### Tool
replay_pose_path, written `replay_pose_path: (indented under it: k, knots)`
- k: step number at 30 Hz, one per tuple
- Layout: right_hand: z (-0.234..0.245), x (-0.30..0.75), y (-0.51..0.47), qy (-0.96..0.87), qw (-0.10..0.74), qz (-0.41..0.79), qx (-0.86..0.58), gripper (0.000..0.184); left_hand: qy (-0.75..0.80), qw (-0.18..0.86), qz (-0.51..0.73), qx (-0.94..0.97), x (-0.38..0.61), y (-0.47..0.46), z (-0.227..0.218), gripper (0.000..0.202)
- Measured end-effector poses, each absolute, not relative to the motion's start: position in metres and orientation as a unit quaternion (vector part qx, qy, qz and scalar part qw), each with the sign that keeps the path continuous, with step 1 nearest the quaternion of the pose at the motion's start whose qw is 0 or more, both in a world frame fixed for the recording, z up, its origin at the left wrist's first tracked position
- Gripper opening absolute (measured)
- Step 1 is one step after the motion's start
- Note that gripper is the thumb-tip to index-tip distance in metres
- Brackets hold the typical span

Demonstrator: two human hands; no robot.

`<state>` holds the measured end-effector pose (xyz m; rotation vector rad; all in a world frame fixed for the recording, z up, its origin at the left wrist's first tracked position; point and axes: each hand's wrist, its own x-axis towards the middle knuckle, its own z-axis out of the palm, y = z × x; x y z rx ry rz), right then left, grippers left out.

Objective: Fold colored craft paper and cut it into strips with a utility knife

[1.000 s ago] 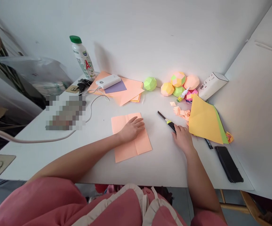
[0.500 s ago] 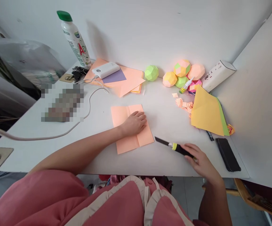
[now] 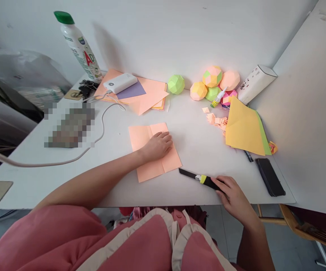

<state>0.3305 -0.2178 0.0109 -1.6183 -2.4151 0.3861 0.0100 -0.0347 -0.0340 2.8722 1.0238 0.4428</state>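
Note:
A sheet of peach paper (image 3: 148,172) with a crease down it lies flat on the white desk in front of me. My left hand (image 3: 157,146) rests palm down on its right half, fingers laid out along the surface. Off the sheet's lower right corner is a utility knife (image 3: 204,179) with a black and yellow handle and its long dark blade out. My right hand (image 3: 232,194) is closed around the handle's rear end. The blade points left, its tip just below the paper's corner; whether it touches the desk I cannot tell.
At the back stand a spray bottle (image 3: 79,47), a power bank (image 3: 120,82) on coloured sheets, and several faceted paper balls (image 3: 176,84). To the right are yellow paper (image 3: 244,128), peach scraps (image 3: 218,121) and a black phone (image 3: 270,177). A white cable (image 3: 67,164) crosses the left side.
The knife in my right hand has moved slightly left and toward me relative to the paper, its tip now below the corner. My left hand stays on the sheet. The view has shifted slightly.

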Motion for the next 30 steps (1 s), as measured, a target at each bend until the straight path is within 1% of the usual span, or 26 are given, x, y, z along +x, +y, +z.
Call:
replay_pose_path:
  k: [4, 9, 16, 19, 22, 27, 30]
  knots:
    - [0.012, 0.326, -0.219, -0.819, 0.104, 0.114, -0.553, 0.042, 0.336, 0.021, 0.130, 0.933, 0.013, -0.036, -0.030, 0.030]
    - [0.015, 0.320, -0.223, -0.819, 0.095, 0.102, -0.557, 0.042, 0.377, 0.019, 0.091, 0.922, 0.025, -0.041, -0.026, 0.029]
    - [0.023, 0.304, -0.239, -0.821, 0.089, 0.111, -0.553, 0.042, 0.439, -0.031, 0.109, 0.891, 0.041, -0.059, -0.040, 0.037]
    - [0.026, 0.297, -0.244, -0.827, 0.086, 0.114, -0.545, 0.042, 0.438, -0.039, 0.110, 0.892, 0.041, -0.064, -0.046, 0.043]
    - [0.028, 0.290, -0.244, -0.830, 0.080, 0.118, -0.540, 0.040, 0.436, -0.022, 0.106, 0.893, 0.040, -0.065, -0.049, 0.052]
    - [0.029, 0.281, -0.238, -0.834, 0.079, 0.112, -0.535, 0.039, 0.421, 0.035, 0.090, 0.902, 0.035, -0.064, -0.050, 0.074]
    - [0.029, 0.279, -0.237, -0.838, 0.073, 0.101, -0.531, 0.039, 0.412, 0.043, 0.079, 0.907, 0.033, -0.064, -0.049, 0.086]
